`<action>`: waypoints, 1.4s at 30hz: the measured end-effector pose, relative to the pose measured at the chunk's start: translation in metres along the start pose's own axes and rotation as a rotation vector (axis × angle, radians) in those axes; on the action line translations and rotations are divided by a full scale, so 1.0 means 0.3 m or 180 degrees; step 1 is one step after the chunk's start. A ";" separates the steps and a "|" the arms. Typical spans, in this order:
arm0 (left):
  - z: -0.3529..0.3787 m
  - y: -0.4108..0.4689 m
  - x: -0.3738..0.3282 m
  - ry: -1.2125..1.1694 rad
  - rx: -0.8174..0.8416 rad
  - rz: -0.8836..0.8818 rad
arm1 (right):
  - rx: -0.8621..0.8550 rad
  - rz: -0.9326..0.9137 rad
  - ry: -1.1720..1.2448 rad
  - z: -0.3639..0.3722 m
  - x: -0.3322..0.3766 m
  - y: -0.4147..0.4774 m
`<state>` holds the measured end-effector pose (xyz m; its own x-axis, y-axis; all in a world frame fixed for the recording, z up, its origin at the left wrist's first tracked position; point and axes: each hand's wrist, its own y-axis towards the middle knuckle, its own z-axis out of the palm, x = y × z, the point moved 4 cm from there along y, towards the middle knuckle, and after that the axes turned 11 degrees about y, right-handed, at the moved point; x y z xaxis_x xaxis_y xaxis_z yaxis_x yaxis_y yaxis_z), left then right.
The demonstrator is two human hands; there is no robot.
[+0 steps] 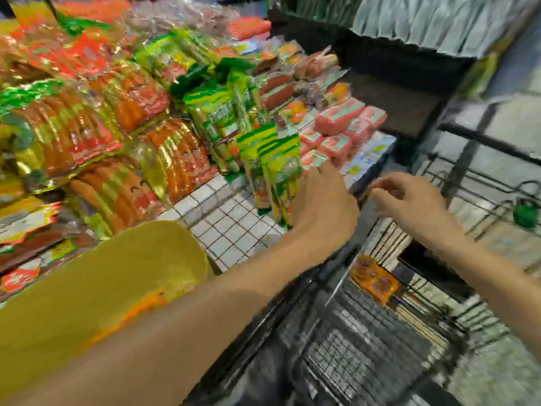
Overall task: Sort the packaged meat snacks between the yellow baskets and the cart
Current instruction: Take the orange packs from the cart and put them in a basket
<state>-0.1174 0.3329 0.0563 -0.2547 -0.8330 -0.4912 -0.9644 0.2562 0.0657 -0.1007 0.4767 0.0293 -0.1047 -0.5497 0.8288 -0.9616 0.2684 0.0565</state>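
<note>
The picture is smeared by motion. My left hand reaches to a bunch of upright green snack packs on the wire shelf. It lies against their right side, fingertips near the pink packs, and its fingers are mostly hidden. To the right, my right hand hovers over the shelf's edge with loosely curled fingers and holds nothing. A yellow basket fills the lower left. The black wire cart stands below my arms, with an orange pack inside.
Piles of orange and red sausage packs cover the shelf's left side. Dark shelving rises at the back right. A green tag hangs on the cart's far wire frame. Grey floor shows at the right.
</note>
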 end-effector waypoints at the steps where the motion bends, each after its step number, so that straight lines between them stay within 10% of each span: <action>1: 0.083 0.022 -0.055 -0.0037 0.0163 0.0059 | -0.0176 0.0230 0.0003 -0.067 -0.117 -0.002; 8: 0.782 0.074 -0.217 0.0173 0.1171 0.0256 | -0.0977 0.2002 0.0972 -0.252 -0.903 -0.072; 16: 1.532 0.200 -0.018 -0.0171 0.2237 -0.0454 | -0.1130 0.3638 0.2092 0.076 -1.550 -0.121; 20: 1.762 0.305 0.085 0.0086 0.1493 -0.0413 | -0.1177 0.3623 0.1738 0.229 -1.784 -0.103; 31: 2.142 0.267 0.222 0.2280 0.1948 0.1474 | -0.1346 0.3156 0.1241 0.384 -2.016 0.045; 35: 2.102 0.286 0.179 0.1191 0.1388 0.1724 | -0.1605 0.3236 0.1793 0.413 -2.024 0.085; 37: 2.068 0.315 0.186 0.0581 0.0762 0.1247 | -0.1632 0.3222 0.1785 0.416 -2.027 0.089; 42: 2.110 0.389 0.166 0.0890 0.1123 -0.0050 | -0.1654 0.3046 0.1572 0.400 -2.030 0.092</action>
<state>-0.1977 0.6318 -0.5101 -0.2964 -0.9262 -0.2330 -0.8974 0.3535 -0.2639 -0.0940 0.7240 -0.5408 -0.5043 0.3805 0.7752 -0.3170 0.7534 -0.5760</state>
